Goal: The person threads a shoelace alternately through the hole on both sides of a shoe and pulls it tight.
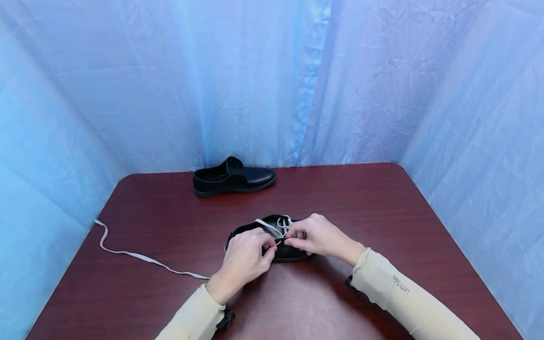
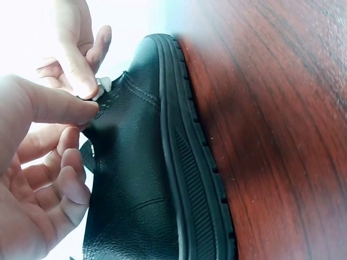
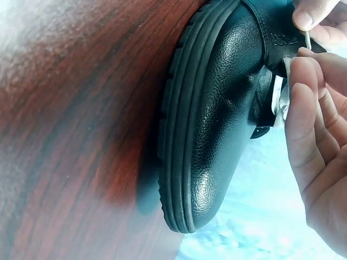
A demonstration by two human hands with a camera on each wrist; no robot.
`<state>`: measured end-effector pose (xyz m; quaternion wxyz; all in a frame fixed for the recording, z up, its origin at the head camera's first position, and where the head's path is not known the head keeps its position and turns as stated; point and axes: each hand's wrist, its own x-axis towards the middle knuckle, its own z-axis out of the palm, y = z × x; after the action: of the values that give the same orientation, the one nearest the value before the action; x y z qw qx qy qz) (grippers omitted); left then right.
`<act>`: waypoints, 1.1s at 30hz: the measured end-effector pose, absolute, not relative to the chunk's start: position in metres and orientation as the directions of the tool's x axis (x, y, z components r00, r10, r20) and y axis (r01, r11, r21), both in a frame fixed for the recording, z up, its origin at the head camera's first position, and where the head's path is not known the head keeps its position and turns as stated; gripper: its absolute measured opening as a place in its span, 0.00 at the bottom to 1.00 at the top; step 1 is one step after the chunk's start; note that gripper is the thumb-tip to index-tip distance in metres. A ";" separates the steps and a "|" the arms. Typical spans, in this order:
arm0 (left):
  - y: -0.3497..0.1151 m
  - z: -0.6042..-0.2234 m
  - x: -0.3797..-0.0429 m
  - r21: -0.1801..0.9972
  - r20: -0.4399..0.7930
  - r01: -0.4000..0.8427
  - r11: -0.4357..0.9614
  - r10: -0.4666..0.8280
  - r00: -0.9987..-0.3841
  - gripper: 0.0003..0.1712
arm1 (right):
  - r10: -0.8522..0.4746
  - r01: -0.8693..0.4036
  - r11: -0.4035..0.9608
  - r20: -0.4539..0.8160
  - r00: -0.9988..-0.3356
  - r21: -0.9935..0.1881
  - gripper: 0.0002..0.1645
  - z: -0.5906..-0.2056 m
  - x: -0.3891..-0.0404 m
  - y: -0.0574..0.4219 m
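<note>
A black leather shoe rests sole-down on the table, toe to the right, with a white shoelace threaded through its front eyelets. From the left, my left hand pinches the thin lace tip between thumb and forefinger, right at the near eyelet flap. My right hand comes in over the toe side. Its thumb and forefinger pinch the lace beside the same flap, close to the left fingertips. Fingers hide the eyelet itself.
A second black shoe, with no lace in view, stands near the back edge of the dark red table. A long white lace end trails from my left wrist to the table's left edge. Blue curtains surround the table's back and sides.
</note>
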<state>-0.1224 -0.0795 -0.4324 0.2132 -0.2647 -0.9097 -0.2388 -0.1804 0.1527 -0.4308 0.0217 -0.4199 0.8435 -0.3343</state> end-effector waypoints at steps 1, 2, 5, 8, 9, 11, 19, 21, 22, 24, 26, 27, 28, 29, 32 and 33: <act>-0.080 -0.432 -0.122 0.321 0.512 0.582 0.747 0.381 -0.770 0.05 | -0.722 -0.695 0.427 0.245 -0.647 -0.579 0.03 -0.431 -0.180 0.153; -0.081 -0.432 -0.121 0.320 0.508 0.580 0.749 0.381 -0.772 0.06 | -0.721 -0.695 0.427 0.246 -0.647 -0.578 0.04 -0.431 -0.180 0.153; -0.083 -0.431 -0.118 0.315 0.492 0.574 0.756 0.387 -0.780 0.06 | -0.718 -0.695 0.426 0.250 -0.649 -0.579 0.05 -0.432 -0.180 0.153; -0.088 -0.430 -0.114 0.308 0.462 0.566 0.765 0.399 -0.792 0.06 | -0.716 -0.694 0.425 0.254 -0.651 -0.581 0.04 -0.433 -0.180 0.153; -0.089 -0.429 -0.112 0.304 0.447 0.562 0.769 0.406 -0.797 0.07 | -0.714 -0.694 0.427 0.255 -0.652 -0.579 0.04 -0.433 -0.180 0.153; -0.094 -0.428 -0.109 0.298 0.407 0.554 0.777 0.422 -0.810 0.07 | -0.713 -0.695 0.430 0.255 -0.653 -0.575 0.03 -0.433 -0.180 0.153; -0.096 -0.420 -0.108 0.349 0.246 0.525 0.777 0.464 -0.851 0.05 | -0.711 -0.672 0.439 0.226 -0.666 -0.596 0.02 -0.430 -0.181 0.154; -0.090 -0.420 -0.111 0.369 0.233 0.517 0.773 0.461 -0.856 0.09 | -0.711 -0.668 0.438 0.222 -0.667 -0.602 0.02 -0.430 -0.181 0.155; -0.087 -0.420 -0.113 0.376 0.230 0.512 0.772 0.457 -0.859 0.11 | -0.712 -0.666 0.435 0.221 -0.667 -0.606 0.02 -0.430 -0.181 0.155; -0.081 -0.422 -0.116 0.378 0.241 0.505 0.776 0.444 -0.863 0.11 | -0.712 -0.665 0.428 0.225 -0.665 -0.612 0.03 -0.431 -0.181 0.155; -0.077 -0.424 -0.118 0.363 0.270 0.503 0.784 0.428 -0.862 0.08 | -0.712 -0.668 0.423 0.232 -0.663 -0.612 0.03 -0.432 -0.181 0.154; -0.076 -0.425 -0.119 0.351 0.288 0.504 0.789 0.421 -0.860 0.07 | -0.711 -0.671 0.423 0.236 -0.662 -0.609 0.03 -0.432 -0.181 0.154; -0.074 -0.425 -0.120 0.340 0.301 0.505 0.793 0.417 -0.858 0.07 | -0.711 -0.674 0.423 0.239 -0.661 -0.606 0.03 -0.432 -0.181 0.154; -0.074 -0.425 -0.120 0.328 0.316 0.509 0.796 0.415 -0.853 0.06 | -0.710 -0.677 0.424 0.243 -0.661 -0.601 0.03 -0.432 -0.181 0.155; -0.074 -0.424 -0.121 0.304 0.338 0.524 0.796 0.424 -0.840 0.06 | -0.707 -0.700 0.436 0.265 -0.655 -0.566 0.03 -0.431 -0.182 0.155; -0.075 -0.423 -0.121 0.301 0.334 0.528 0.794 0.431 -0.838 0.07 | -0.707 -0.709 0.440 0.274 -0.652 -0.551 0.03 -0.431 -0.182 0.156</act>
<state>-0.1206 -0.0749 -0.4230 0.1253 -0.2553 -0.9388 -0.1941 -0.1823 0.1558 -0.4312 -0.0016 -0.4174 0.8484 -0.3255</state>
